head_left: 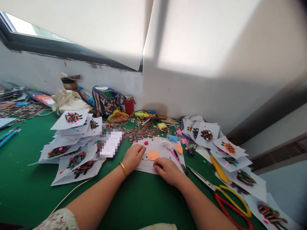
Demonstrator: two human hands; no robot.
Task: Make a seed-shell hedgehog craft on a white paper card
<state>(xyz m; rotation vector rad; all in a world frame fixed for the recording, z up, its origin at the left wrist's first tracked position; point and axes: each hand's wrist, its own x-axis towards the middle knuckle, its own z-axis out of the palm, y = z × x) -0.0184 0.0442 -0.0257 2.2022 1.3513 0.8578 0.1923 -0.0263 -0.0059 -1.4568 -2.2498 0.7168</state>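
A white sheet of paper [148, 168] lies on the green table, with a flat orange clay shape [153, 155] near its middle. My left hand [134, 156], with a gold bangle at the wrist, rests on the sheet's left side, its fingers curled together just left of the orange shape. Curled at the lower right edge of that shape is my right hand [165, 169]. Whatever either hand may hold is too small to make out. A red clay ball [146, 143] sits above my left fingertips. Pens [176, 155] and another orange lump [178, 148] are on the sheet's right side.
Open scissors [213, 187] lie at the right, beside a yellow-handled tool [219, 167]. Decorated paper sheets are stacked at left [79, 143] and right [251, 179]. A phone [111, 143], scattered seeds [141, 132], a striped bag [105, 102] and a red bottle [129, 105] are farther back.
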